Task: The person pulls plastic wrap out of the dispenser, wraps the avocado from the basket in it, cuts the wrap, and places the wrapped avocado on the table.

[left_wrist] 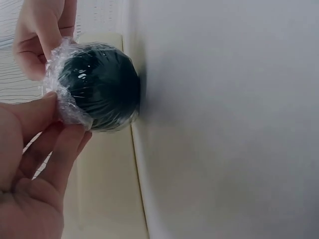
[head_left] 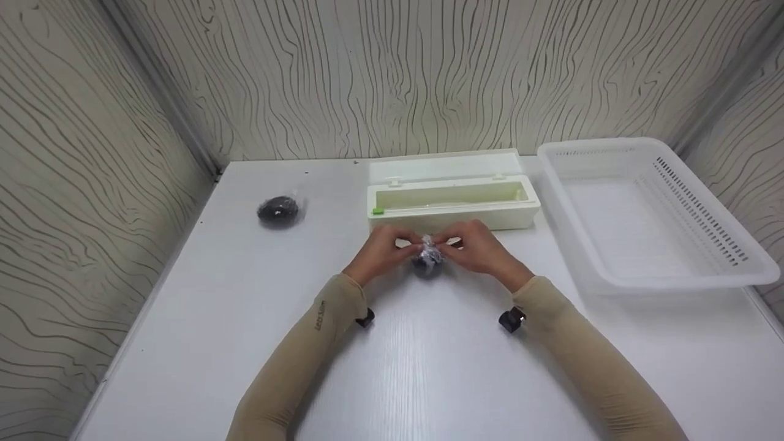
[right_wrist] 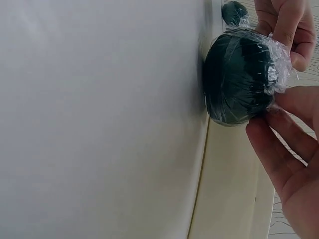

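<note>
A dark, round object stands on the white table, wrapped in clear cling film that bunches up at its top. From the left, my left hand pinches the gathered film between thumb and fingers. My right hand pinches the same bunch from the other side. Both wrist views show the film stretched in creases over the dark green-black surface, whose underside meets the table. What kind of object is inside cannot be told.
Just behind my hands lies a long pale cling film box, lid tipped back, with a green slider at its left end. A second dark film-wrapped object rests at the back left. To the right stands a white plastic basket. Patterned walls enclose the table.
</note>
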The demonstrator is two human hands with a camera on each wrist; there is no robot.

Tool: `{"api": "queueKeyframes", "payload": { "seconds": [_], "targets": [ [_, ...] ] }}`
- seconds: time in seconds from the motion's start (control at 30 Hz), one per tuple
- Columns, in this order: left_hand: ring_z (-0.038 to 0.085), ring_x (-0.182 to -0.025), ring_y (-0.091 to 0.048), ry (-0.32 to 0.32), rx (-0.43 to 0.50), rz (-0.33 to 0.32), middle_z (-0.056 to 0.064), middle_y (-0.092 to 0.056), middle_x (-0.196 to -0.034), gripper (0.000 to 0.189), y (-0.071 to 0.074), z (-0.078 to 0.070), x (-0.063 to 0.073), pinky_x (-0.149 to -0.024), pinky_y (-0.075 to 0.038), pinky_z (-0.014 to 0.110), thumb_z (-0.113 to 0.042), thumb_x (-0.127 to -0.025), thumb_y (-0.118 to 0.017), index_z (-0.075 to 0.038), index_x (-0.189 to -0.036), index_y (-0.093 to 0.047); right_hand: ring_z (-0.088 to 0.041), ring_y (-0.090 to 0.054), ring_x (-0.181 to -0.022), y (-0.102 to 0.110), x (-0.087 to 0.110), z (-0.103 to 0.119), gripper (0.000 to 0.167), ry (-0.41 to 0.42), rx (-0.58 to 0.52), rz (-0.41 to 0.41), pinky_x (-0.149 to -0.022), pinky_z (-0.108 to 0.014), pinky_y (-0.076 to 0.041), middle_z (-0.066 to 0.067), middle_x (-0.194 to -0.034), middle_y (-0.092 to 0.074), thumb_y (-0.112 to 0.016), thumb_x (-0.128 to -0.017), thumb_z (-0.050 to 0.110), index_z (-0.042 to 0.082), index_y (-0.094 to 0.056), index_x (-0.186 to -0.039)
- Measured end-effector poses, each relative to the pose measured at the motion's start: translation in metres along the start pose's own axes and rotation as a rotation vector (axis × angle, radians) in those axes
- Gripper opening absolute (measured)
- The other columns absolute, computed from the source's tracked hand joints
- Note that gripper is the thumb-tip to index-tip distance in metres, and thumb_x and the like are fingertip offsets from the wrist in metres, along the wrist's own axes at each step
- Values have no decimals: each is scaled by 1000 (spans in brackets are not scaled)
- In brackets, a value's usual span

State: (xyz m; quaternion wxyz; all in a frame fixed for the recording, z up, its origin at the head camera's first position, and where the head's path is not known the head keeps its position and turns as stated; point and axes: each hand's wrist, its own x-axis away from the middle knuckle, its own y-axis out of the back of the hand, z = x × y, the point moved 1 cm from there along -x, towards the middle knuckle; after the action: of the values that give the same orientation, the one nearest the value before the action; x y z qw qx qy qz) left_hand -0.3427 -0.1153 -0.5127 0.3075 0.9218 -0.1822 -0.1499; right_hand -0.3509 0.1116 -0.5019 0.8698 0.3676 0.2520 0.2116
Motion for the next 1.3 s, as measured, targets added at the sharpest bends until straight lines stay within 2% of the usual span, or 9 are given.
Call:
{"api": "queueKeyframes", "payload": {
  "seconds": [0.1, 0.23, 0.43, 0.6, 0.77, 1.03, 1.3],
  "targets": [
    [14, -104, -72, -3, 7, 2, 4, -80, -108, 12, 0, 1, 0, -87, -62, 30, -15, -96, -75, -9, -105, -82, -26, -75, -100, 1, 1, -1, 14, 33, -11, 27, -78, -33, -65, -9, -105, -80, -79, -92, 12, 8, -83, -105],
    [16, -103, -72, -18, 6, 4, 5, -80, -107, 11, -2, 0, 0, -84, -62, 27, -13, -96, -75, -7, -102, -82, -25, -75, -93, 2, 2, -3, 20, 59, -31, 20, -74, -28, -63, -11, -102, -80, -84, -88, 17, 8, -82, -106],
    [16, -105, -73, -26, 19, 19, 5, -80, -108, 12, -2, 1, -1, -87, -61, 25, -15, -96, -75, -8, -102, -82, -25, -74, -90, 3, 1, -5, 18, 42, -37, 16, -71, -21, -59, -12, -100, -79, -85, -87, 16, 7, -82, -103],
    [15, -115, -71, -18, 37, 59, 2, -78, -116, 16, 0, 6, 1, -95, -60, 28, -21, -97, -75, -11, -108, -82, -23, -74, -93, 3, 1, -5, 20, -13, -65, 36, -76, -21, -60, -11, -103, -79, -84, -88, 16, 9, -82, -106],
    [15, -117, -70, -12, 34, 67, 2, -77, -119, 20, 1, 7, 2, -98, -59, 30, -23, -97, -76, -11, -111, -81, -23, -74, -95, 4, 1, -6, 21, -26, -64, 37, -77, -21, -59, -11, -105, -79, -84, -88, 16, 9, -82, -108],
    [13, -117, -68, -74, 27, 63, -1, -75, -116, 17, -4, 4, 5, -103, -56, 28, -22, -97, -75, -12, -112, -76, -24, -75, -96, 4, 3, -13, 20, -22, -111, 26, -80, -26, -63, -10, -103, -79, -83, -88, 14, 9, -82, -107],
    [17, -123, -63, -99, -28, 51, 1, -68, -128, 51, -7, 3, 8, -110, -52, 39, -28, -85, -88, -14, -126, -62, -27, -75, -101, 6, 6, -11, 24, -16, -115, 47, -87, -36, -64, -7, -108, -79, -83, -89, 19, 12, -81, -112]
  ]
}}
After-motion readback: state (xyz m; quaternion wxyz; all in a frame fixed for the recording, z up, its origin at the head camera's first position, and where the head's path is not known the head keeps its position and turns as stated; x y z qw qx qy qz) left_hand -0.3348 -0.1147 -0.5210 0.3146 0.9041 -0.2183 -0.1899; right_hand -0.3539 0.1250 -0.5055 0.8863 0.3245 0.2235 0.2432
